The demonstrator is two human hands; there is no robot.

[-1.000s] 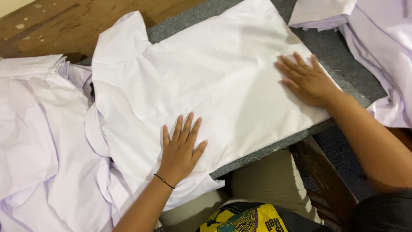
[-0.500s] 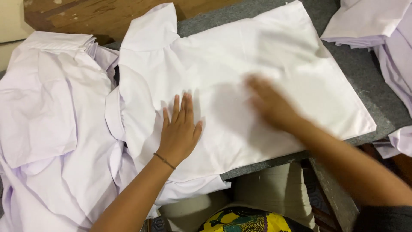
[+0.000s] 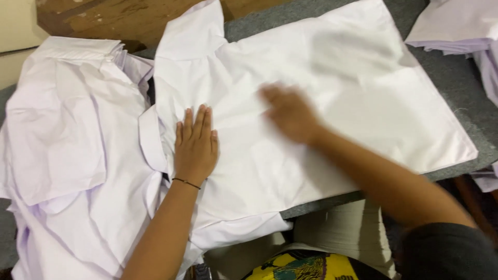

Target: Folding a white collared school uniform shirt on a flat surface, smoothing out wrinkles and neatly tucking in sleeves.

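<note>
While spread flat, left fingers (image 3: 196,124) atop white shirt (image 3: 332,98); blurred right hand (image 3: 290,111), fingers' state unclear

White shirt (image 3: 321,93), grey board (image 3: 456,88), yellow-patterned cloth (image 3: 306,265), brown floor (image 3: 119,21).

Shirt (image 3: 332,88): white woven cloth, matt, mostly smooth with faint creases near the left hand (image 3: 195,145). Pile (image 3: 67,155) beside it: same pale cloth, heavily wrinkled; tabletop (image 3: 451,78) covered in grey felt-like fabric, rough and dull. Behind, a wood board (image 3: 119,21), brown, worn and scuffed; thin dark cord bracelet (image 3: 185,182) on the wrist.
</note>
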